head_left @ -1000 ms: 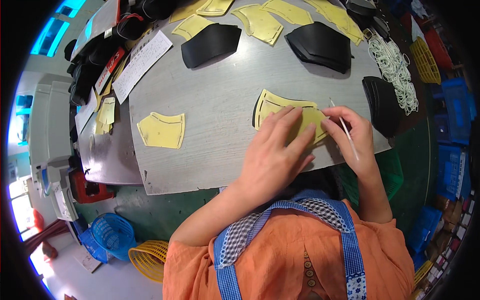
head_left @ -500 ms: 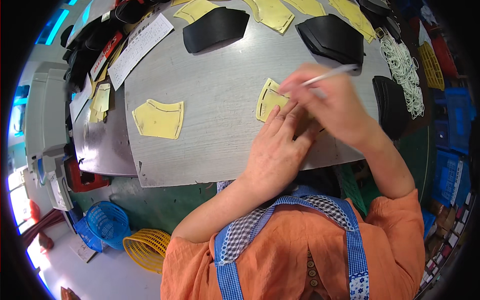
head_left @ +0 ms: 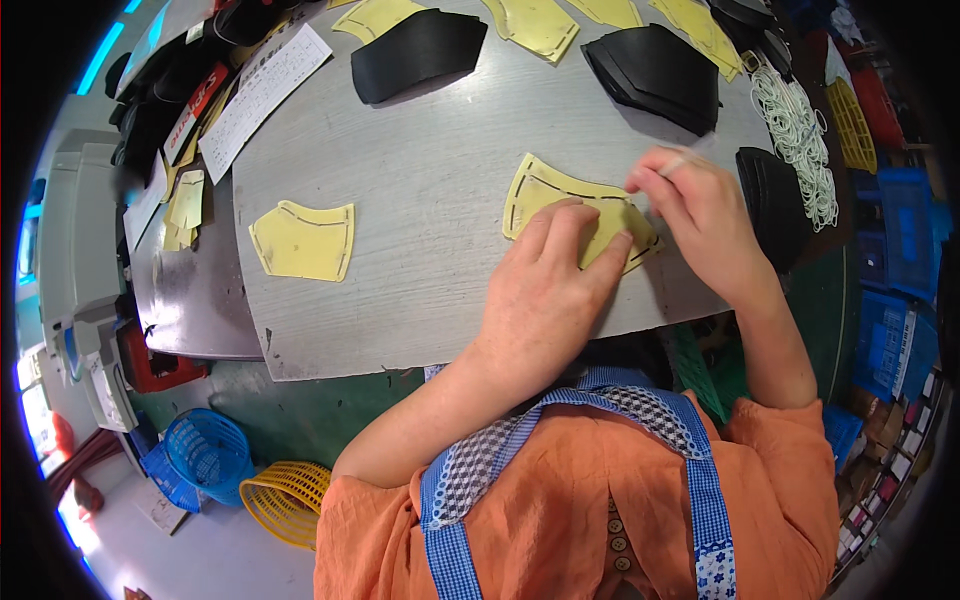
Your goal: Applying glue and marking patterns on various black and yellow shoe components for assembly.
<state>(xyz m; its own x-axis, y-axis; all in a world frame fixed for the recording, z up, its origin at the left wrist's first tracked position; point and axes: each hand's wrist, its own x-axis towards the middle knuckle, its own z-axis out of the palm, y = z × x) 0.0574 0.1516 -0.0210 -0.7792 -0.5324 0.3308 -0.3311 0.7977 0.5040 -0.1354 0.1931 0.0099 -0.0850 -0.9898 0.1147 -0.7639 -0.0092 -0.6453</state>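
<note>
A yellow pattern piece point(head_left: 536, 186) with dark slots along its edges lies on the grey board, right of the middle. My left hand point(head_left: 545, 275) rests on it, fingers bent and thumb spread, pressing it down without gripping. Beside the piece's upper right edge, my right hand point(head_left: 700, 205) is closed on a slim, pale pen point(head_left: 675, 166). Fingers cover most of the pen, and its tip is hard to make out. A second yellow pattern piece point(head_left: 305, 242) lies alone at the left of the board.
Black cut pieces point(head_left: 420, 58) and a black stack point(head_left: 655, 75) lie at the far side among more yellow patterns point(head_left: 535, 25). At right are another black stack point(head_left: 772, 205) and a white cord bundle point(head_left: 795, 140). A printed sheet point(head_left: 265, 100) lies far left; baskets point(head_left: 208, 450) stand below.
My right hand has moved slightly right and turned, hiding more of the pen. It no longer covers the pattern's upper right part. My left hand's fingers have bent and its thumb has spread.
</note>
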